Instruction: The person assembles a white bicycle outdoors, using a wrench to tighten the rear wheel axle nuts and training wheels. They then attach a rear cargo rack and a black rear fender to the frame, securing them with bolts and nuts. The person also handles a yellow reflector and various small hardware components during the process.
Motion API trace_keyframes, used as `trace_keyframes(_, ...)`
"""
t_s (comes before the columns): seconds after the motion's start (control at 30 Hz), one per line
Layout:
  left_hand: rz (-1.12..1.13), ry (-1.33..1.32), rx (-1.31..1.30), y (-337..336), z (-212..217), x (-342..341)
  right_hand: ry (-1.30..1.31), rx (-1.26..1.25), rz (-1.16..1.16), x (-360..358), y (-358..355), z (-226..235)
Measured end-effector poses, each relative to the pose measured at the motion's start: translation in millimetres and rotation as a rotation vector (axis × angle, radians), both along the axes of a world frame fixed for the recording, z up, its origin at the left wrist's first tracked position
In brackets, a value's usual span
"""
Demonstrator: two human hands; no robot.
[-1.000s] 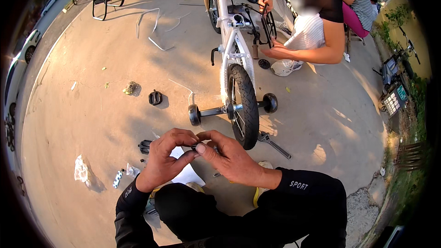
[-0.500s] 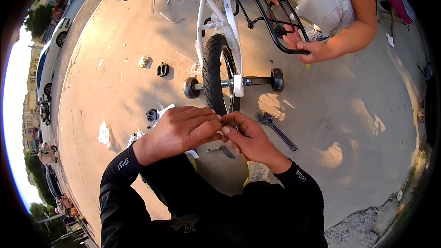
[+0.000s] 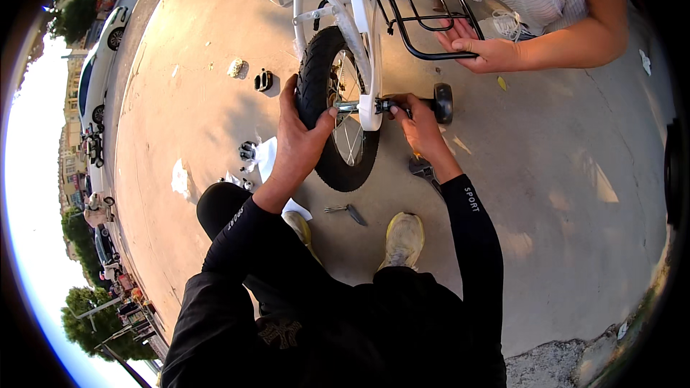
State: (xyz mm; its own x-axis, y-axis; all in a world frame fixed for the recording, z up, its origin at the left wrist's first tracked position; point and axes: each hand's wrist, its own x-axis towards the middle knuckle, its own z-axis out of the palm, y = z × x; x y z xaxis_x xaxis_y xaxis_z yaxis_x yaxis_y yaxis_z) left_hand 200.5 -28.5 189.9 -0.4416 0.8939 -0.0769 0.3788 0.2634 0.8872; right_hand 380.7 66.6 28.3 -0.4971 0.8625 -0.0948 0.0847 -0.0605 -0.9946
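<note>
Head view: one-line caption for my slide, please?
Left hand grips the rear tyre while right hand holds the training-wheel arm; another person's hand steadies the rack.

A wrench (image 3: 425,172) is lying on the concrete ground (image 3: 575,194), and everything else is sitting around it. A small dark tool (image 3: 348,212) is resting just to its left, near two yellowish shoes (image 3: 402,238). Farther left, a white sheet (image 3: 269,159) is lying with small dark parts (image 3: 248,151) beside it. Beyond those, a black clip-like part (image 3: 264,80) and a crumpled scrap (image 3: 236,67) are sitting well apart from the wrench. A white car (image 3: 99,57) is standing far off to the left.
</note>
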Motion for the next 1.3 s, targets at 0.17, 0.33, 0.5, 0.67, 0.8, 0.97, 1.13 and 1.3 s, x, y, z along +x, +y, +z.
trace_keyframes(0.17, 0.010, -0.123, -0.028, 4, 4, 3, 0.016, 0.002, 0.002, -5, -2, -14)
trace_keyframes(0.33, 0.003, -0.085, -0.010, -3, 0, 2, -0.040, 0.085, 0.021, -7, -6, -2)
trace_keyframes(0.5, -0.004, -0.030, -0.071, -2, 6, 4, -0.174, 0.166, 0.050, -2, -10, -4)
trace_keyframes(0.67, -0.068, -0.045, -0.053, 6, 7, 3, -0.261, 0.087, 0.132, 2, 5, 9)
trace_keyframes(0.8, -0.052, -0.110, -0.064, 7, 10, 5, -0.243, 0.144, 0.210, 6, 16, 10)
trace_keyframes(0.97, -0.059, -0.175, -0.024, 0, 1, -3, -0.276, 0.146, 0.161, 4, 11, 14)
trace_keyframes(1.13, -0.079, -0.178, -0.028, -1, 1, -5, -0.258, -0.015, 0.233, 5, 18, 30)
trace_keyframes(1.3, -0.087, -0.183, -0.032, -2, 0, -5, -0.149, -0.122, 0.145, 4, 7, 30)
